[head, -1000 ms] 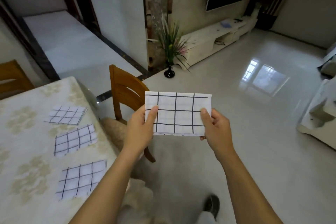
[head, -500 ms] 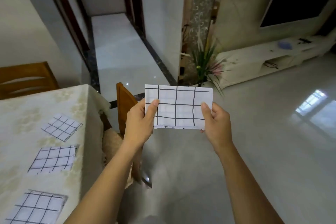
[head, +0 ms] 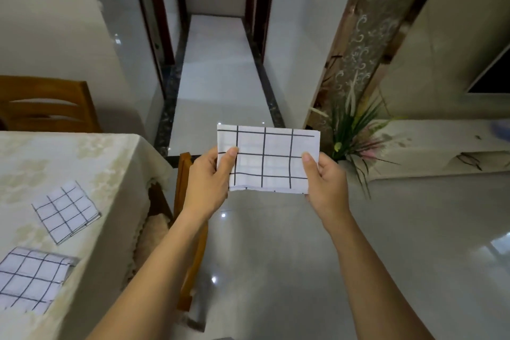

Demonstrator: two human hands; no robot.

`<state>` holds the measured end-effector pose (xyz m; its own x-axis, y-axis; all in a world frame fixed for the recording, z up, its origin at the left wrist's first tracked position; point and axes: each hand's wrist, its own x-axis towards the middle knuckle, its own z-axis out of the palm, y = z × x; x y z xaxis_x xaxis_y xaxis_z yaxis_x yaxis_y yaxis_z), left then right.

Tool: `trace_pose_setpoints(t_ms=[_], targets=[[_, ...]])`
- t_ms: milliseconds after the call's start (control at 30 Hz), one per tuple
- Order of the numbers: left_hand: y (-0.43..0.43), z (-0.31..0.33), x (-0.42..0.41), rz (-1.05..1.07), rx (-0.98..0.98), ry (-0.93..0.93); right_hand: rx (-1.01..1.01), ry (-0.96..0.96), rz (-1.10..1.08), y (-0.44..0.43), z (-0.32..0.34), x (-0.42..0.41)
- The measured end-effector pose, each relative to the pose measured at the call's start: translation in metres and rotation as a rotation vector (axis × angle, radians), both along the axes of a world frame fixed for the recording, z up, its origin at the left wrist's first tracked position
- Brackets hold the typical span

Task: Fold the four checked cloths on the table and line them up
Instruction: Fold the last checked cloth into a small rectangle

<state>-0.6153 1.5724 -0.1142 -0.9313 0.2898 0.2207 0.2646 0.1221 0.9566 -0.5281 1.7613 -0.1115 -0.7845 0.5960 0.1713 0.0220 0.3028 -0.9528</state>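
I hold a folded white cloth with black checks (head: 269, 159) upright in the air over the floor, to the right of the table. My left hand (head: 211, 178) pinches its left edge, thumb on the front. My right hand (head: 324, 178) pinches its right edge the same way. On the table (head: 91, 157) at the left lie two folded checked cloths: one turned at an angle (head: 65, 211), and one nearer me (head: 31, 279) cut off by the frame's left edge.
A wooden chair (head: 183, 190) with a cushion is tucked against the table's right side, just below my left arm. Another wooden chair (head: 47, 103) stands behind the table. A potted plant (head: 353, 130) and a white low cabinet (head: 441, 146) are at the right. A hallway opens ahead.
The view has swung to the left, bringing the hallway to the middle. A third folded cloth on the table has left the frame. Both hands keep their pinch on the held cloth.
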Motion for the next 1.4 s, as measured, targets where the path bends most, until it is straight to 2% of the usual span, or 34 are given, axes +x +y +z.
trace_pose_setpoints(t_ms=[233,367,533,667,767,867,967,1133,1200,1333,1400], targets=[[-0.017,-0.017,-0.087,0.257,-0.038,-0.023,0.035,0.014,0.263,0.009,-0.026,-0.134],[-0.019,-0.023,-0.128,0.463,-0.033,-0.088,-0.020,0.033,0.461,0.003,-0.031,-0.222],[-0.005,-0.016,-0.167,0.739,-0.117,-0.057,-0.094,-0.031,0.692,0.003,-0.036,-0.300],[-0.003,-0.011,-0.185,0.989,-0.053,-0.079,-0.199,-0.086,0.952,0.005,-0.016,-0.348],[-0.007,-0.013,-0.188,1.141,0.028,-0.103,-0.169,-0.088,1.140,-0.011,-0.008,-0.378],[-0.019,-0.021,-0.184,1.273,0.073,-0.102,-0.139,-0.104,1.230,-0.042,-0.019,-0.394],[-0.041,-0.027,-0.192,1.357,0.127,-0.101,-0.183,-0.163,1.302,-0.077,-0.032,-0.410],[-0.075,-0.035,-0.222,1.399,0.140,-0.128,-0.245,-0.245,1.269,-0.134,-0.037,-0.449],[-0.091,-0.043,-0.233,1.371,0.135,-0.135,-0.231,-0.251,1.274,-0.156,-0.042,-0.468],[-0.115,-0.068,-0.246,1.240,0.188,-0.292,-0.223,-0.348,1.232,-0.192,-0.062,-0.501],[-0.121,-0.083,-0.251,1.261,0.199,-0.321,-0.276,-0.434,1.244,-0.209,-0.076,-0.512]])
